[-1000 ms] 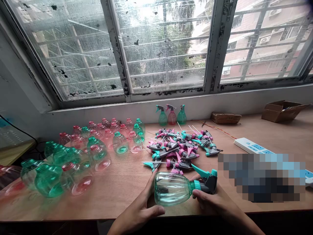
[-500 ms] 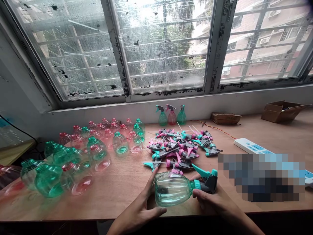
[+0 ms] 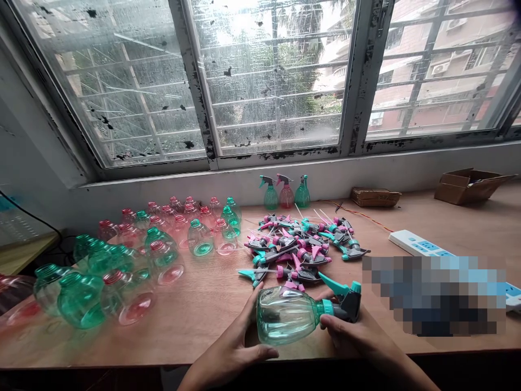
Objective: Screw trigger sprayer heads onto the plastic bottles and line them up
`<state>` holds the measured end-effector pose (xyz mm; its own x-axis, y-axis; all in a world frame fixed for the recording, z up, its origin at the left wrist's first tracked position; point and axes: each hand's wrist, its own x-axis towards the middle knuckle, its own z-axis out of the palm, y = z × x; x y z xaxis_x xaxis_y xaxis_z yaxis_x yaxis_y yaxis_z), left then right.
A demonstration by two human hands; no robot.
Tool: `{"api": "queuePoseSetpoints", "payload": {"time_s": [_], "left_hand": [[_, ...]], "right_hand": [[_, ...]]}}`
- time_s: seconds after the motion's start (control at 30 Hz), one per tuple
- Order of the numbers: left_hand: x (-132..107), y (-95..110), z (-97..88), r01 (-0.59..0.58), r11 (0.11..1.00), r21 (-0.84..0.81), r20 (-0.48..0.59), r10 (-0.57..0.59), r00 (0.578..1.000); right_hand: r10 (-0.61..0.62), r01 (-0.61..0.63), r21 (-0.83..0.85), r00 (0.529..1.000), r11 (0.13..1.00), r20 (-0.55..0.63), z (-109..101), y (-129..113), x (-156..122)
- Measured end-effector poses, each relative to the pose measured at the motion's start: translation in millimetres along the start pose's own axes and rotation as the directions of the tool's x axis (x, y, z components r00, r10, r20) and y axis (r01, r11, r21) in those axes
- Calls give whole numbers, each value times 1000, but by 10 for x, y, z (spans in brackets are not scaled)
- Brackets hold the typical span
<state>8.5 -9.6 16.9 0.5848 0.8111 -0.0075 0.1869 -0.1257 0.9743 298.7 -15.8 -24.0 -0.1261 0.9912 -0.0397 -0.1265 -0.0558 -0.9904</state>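
Observation:
A clear green spray bottle (image 3: 287, 316) lies sideways in the air above the table's front edge, its base to the left. My right hand (image 3: 350, 331) is closed around its neck, thumb on the teal collar, with the trigger head (image 3: 348, 301) to the right. The teal trigger points up and left. My left hand (image 3: 238, 336) cups the base end, thumb along the lower side; its other fingers are partly hidden behind the bottle. Just beyond lies a heap of loose pink, teal and grey trigger heads (image 3: 299, 241) with thin tubes.
Several headless green and pink bottles (image 3: 83, 304) stand on the left of the wooden table (image 3: 195, 320). Three bottles with heads (image 3: 286, 194) stand by the wall. At right are a power strip (image 3: 419, 243), a blurred patch, a cardboard package (image 3: 375, 197) and an open carton (image 3: 468, 187).
The spray bottle and both hands have shifted very slightly to the left. The grip looks the same, and the things on the table have stayed put.

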Motion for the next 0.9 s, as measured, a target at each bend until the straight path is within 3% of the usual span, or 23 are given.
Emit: {"api": "queuePoseSetpoints", "payload": {"time_s": [0.1,0.33,0.6,0.9], "left_hand": [[-1,-3,5,5,1000,-1,-20,-5,1000],[27,-41,-49,14,998,-58,51,-11,999],[16,-48,-55,29,1000,-1,26,-29,999],[8,-23,-47,-39,999,20,71,37,997]], "right_hand": [[1,-2,-9,1000,1000,-22,6,-7,-3],[-4,4,19,1000,1000,-1,15,-22,-1],[-10,10,32,1000,999,22,30,-50,-6],[-22,22,28,1000,999,12,19,-14,3]]}}
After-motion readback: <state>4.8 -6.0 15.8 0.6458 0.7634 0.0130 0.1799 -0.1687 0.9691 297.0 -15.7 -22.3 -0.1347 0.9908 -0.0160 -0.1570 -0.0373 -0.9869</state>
